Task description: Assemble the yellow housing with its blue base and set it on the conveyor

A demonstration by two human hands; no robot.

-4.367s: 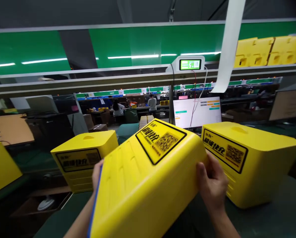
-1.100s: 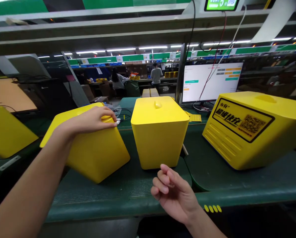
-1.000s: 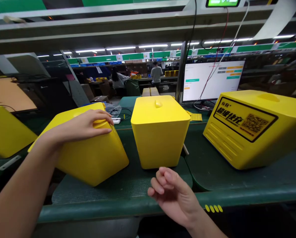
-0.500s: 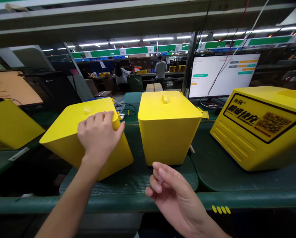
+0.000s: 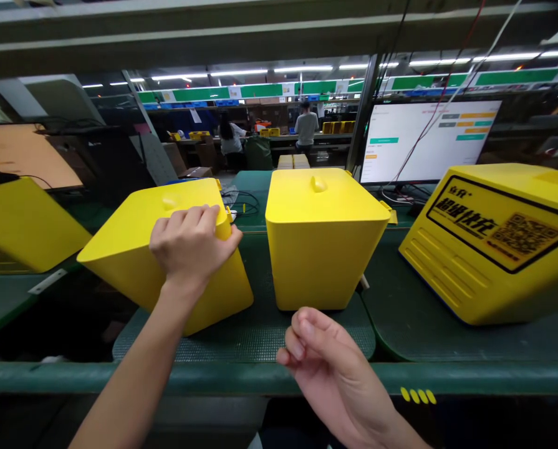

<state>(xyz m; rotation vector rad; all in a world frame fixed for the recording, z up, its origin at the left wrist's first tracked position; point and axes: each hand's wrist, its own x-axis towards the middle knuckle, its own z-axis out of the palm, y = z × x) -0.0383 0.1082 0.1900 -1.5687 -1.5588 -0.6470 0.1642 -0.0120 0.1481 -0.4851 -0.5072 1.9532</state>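
Observation:
My left hand (image 5: 192, 246) lies over the near right top corner of a yellow box (image 5: 120, 240), its fingers bent over the lid and its thumb along the side. That box stands at an angle on the green mat. To its right is a second yellow box (image 5: 325, 262) with a small raised tab on its lid and a yellow latch at its right side. In front of this box, apart from it, my right hand (image 5: 328, 368) is held palm up with fingers curled and thumb against the fingertips. Anything inside that pinch is too small or hidden to make out.
A yellow box with black print and a QR code (image 5: 484, 240) stands at right, another yellow box (image 5: 30, 231) at far left. Behind are a lit monitor (image 5: 428, 143) and loose cables. A green rail (image 5: 232, 378) with several yellow stickers runs along the front. Two people work far back.
The view has shifted slightly, so the boxes sit a little differently in frame. My left hand stays on the left box's corner, and my right hand keeps its pinch with its fingers slightly more curled.

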